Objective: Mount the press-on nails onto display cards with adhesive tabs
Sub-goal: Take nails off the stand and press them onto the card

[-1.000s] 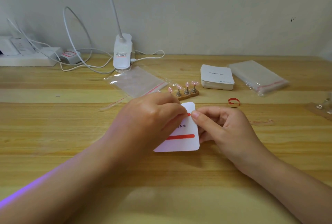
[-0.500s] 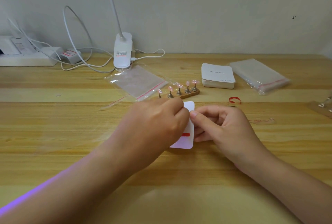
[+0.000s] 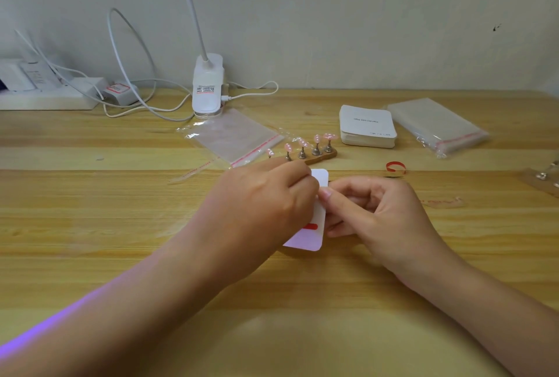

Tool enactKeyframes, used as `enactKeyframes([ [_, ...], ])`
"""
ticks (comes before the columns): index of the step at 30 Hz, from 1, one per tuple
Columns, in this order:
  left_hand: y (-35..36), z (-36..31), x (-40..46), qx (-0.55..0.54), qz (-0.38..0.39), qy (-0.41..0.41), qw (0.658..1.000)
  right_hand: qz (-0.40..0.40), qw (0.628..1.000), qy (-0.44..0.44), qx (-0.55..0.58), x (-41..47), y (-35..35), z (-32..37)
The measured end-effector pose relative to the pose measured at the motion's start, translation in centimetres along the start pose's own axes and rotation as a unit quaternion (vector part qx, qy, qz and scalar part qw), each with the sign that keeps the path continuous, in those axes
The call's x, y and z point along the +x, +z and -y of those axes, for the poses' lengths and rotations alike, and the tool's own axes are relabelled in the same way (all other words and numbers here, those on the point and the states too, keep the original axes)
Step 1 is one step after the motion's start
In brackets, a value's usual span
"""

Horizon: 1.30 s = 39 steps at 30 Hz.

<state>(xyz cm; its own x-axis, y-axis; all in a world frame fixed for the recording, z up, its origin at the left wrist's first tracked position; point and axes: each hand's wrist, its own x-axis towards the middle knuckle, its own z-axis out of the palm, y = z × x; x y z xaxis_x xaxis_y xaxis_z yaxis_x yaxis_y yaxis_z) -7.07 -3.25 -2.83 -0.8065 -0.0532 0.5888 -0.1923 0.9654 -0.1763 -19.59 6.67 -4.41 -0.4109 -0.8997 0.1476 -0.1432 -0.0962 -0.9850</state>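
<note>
A white display card (image 3: 314,234) with a red adhesive strip lies on the wooden table at the centre, mostly covered by my hands. My left hand (image 3: 260,204) is curled over the card's left part, its fingertips at the upper edge; what they pinch is hidden. My right hand (image 3: 372,210) pinches the card's right edge with thumb and fingers. Behind the card, several pink press-on nails (image 3: 316,140) stand on metal pegs in a small wooden holder (image 3: 320,159).
A stack of white cards (image 3: 367,130) and a pack of clear bags (image 3: 435,125) lie at the back right. A clear zip bag (image 3: 233,137) sits before the white lamp base (image 3: 208,86). A peeled red strip (image 3: 394,166) lies right; power strip and cables back left.
My left hand slid rightward over the card, hiding most of its face and the lower red strip. The card now shows only its right part. More nails in the holder came into view.
</note>
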Motion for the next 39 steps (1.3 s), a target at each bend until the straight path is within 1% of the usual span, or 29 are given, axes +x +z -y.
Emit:
enactKeyframes([
  [11, 0.35, -0.11, 0.05, -0.095, -0.059, -0.061, 0.992, 0.005, 1.000, 0.007, 0.004, 0.00, -0.10, -0.04],
  [15, 0.06, 0.40, 0.05, -0.174, -0.057, -0.088, 0.979, 0.003, 1.000, 0.009, 0.007, -0.04, -0.17, 0.00],
  [20, 0.05, 0.45, -0.02, -0.210, -0.050, -0.107, 0.971, -0.004, 1.000, 0.016, 0.014, 0.01, -0.16, 0.01],
  [25, -0.30, 0.51, -0.04, -0.199, -0.010, -0.084, 0.976, -0.008, 1.000, 0.021, 0.016, -0.01, -0.20, 0.06],
  [31, -0.14, 0.53, 0.16, -0.185, -0.011, -0.075, 0.980, -0.003, 1.000, 0.020, 0.011, -0.02, -0.15, 0.15],
  [36, -0.19, 0.50, 0.22, -0.136, -0.005, -0.039, 0.990, -0.002, 1.000, 0.016, 0.008, -0.07, -0.12, 0.22],
  [39, -0.35, 0.41, 0.26, -0.121, -0.005, -0.033, 0.992, -0.001, 1.000, 0.017, 0.002, -0.02, -0.08, 0.18],
])
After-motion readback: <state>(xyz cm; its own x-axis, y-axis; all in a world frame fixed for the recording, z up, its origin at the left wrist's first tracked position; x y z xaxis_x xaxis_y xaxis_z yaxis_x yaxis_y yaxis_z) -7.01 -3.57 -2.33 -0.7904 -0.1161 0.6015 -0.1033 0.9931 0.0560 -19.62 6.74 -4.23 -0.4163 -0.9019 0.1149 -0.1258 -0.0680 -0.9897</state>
